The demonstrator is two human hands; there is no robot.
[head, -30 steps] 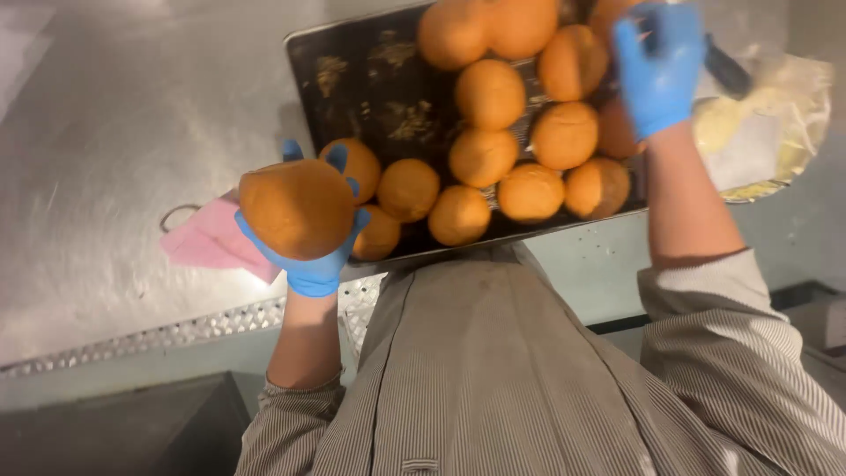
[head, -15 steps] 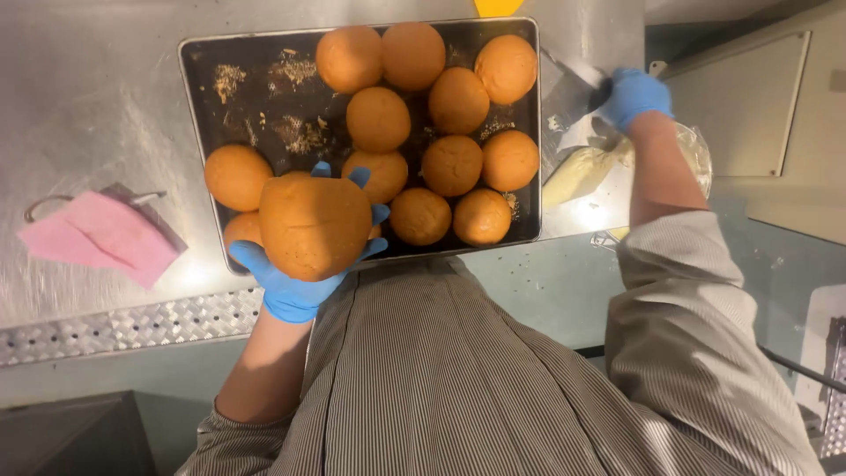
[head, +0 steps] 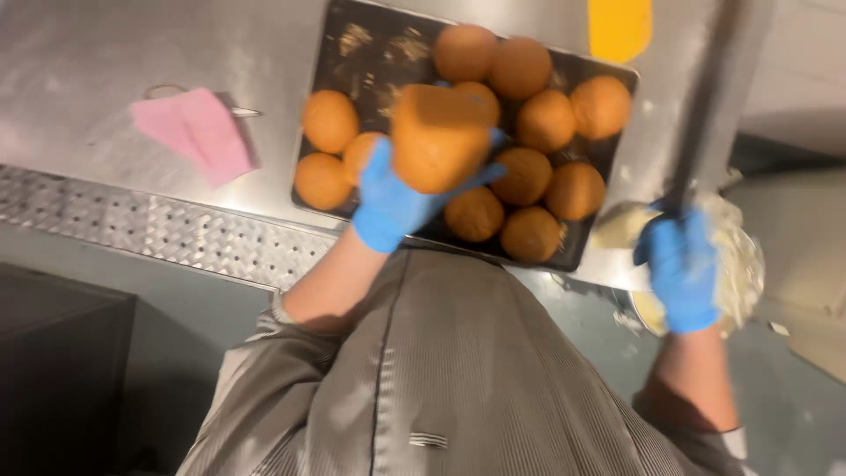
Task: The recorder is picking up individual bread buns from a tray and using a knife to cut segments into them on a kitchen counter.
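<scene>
While your left hand (head: 392,198) lifts one round golden-brown bun (head: 438,137) clear of the rest, its gloved fingers (head: 483,172) curl under and around the bun's lower side, cradling it from below rather than squeezing, which probably spares the crust. The bun hangs just above the dark baking tray (head: 370,44), over the other buns (head: 546,119) that sit close-packed on it, so crumbs would fall back onto the tray. Your right hand (head: 683,269) is closed around the handle of a long dark knife (head: 705,106), blade pointing away from you, well apart from the held bun. It rests over a pale bowl (head: 745,256) at the desk (head: 79,53) edge. A pink face mask (head: 198,132) lies left of the tray.
</scene>
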